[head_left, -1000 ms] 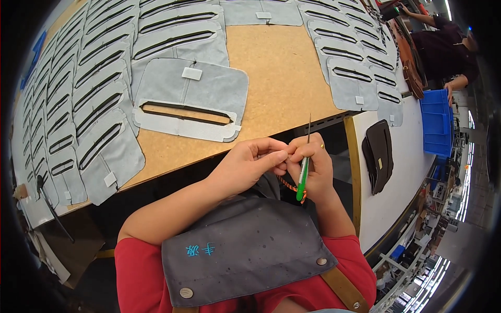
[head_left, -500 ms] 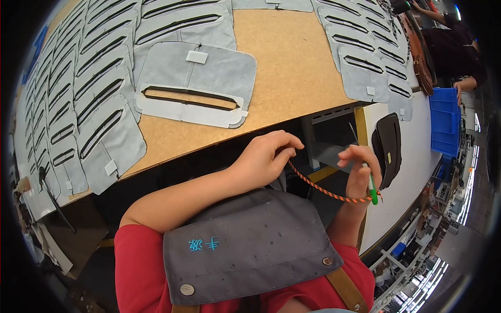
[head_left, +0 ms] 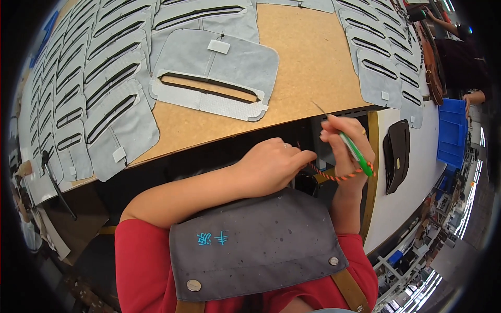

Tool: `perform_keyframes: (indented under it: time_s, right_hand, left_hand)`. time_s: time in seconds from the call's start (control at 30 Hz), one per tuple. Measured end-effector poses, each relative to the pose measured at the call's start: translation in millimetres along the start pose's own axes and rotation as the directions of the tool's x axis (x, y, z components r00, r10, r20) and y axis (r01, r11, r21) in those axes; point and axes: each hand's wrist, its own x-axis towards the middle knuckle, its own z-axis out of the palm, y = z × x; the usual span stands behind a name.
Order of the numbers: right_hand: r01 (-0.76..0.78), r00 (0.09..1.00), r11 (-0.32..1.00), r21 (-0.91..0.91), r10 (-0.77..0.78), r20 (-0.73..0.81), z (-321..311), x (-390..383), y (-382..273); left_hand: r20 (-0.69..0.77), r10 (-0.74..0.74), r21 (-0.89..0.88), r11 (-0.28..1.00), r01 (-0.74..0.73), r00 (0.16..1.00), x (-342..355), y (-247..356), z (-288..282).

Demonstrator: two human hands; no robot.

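Observation:
My right hand [head_left: 348, 146] grips a pen-like tool with a green and white handle [head_left: 357, 152] and a thin metal point, which is directed up and left toward the table edge. An orange and black twisted cord [head_left: 339, 178] is attached to the handle's rear end and runs behind the thumb of my left hand [head_left: 274, 164]. That hand is closed, fingers curled, just in front of the table; what lies in its pinch is hidden. Beyond it, a grey panel [head_left: 245, 57] with a black-edged slot and a small white tab lies flat on the brown tabletop [head_left: 308, 62].
Overlapping rows of similar slotted grey panels [head_left: 120, 122] cover the left, with more panels [head_left: 378, 86] at right. Dark brown pieces [head_left: 397, 156] rest on a white surface. A blue crate [head_left: 452, 130] stands near another person's hand [head_left: 475, 97]. A grey apron [head_left: 255, 245] covers my front.
My right hand has risen, turning the tool so its point leans left above the table edge. My left hand has shifted slightly right and down. The cord between them hangs in a shorter curve.

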Motion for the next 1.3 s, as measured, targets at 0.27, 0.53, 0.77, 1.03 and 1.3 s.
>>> perform_keyframes:
  time_s: [0.27, 0.53, 0.77, 1.03, 1.3]
  right_hand:
    - [-0.27, 0.956, 0.896, 0.352, 0.206, 0.209, 45.2, 37.3, 18.5]
    - [-0.402, 0.91, 0.805, 0.437, 0.295, 0.293, 59.5, 53.5, 30.6]
    - [-0.444, 0.879, 0.821, 0.36, 0.319, 0.355, 58.8, 64.0, 33.5]
    - [-0.43, 0.818, 0.883, 0.186, 0.295, 0.494, 55.6, 77.8, 33.7]
    - [0.172, 0.927, 0.98, 0.101, -0.196, 0.32, 51.0, 37.7, 37.0]
  left_hand:
    - [-0.221, 0.053, 0.394, 0.918, 0.04, 0.974, -28.9, -14.1, -88.2]
    - [-0.219, -0.099, 0.448, 0.874, 0.19, 0.971, -27.5, -33.5, -86.7]
    - [-0.069, 0.005, 0.465, 0.885, 0.028, 0.998, -21.4, -41.2, -95.0]
    - [-0.011, 0.01, 0.436, 0.9, -0.004, 1.0, -19.3, -47.6, -95.9]
    - [-0.062, -0.012, 0.425, 0.904, 0.037, 0.998, -19.7, -46.4, -93.5]
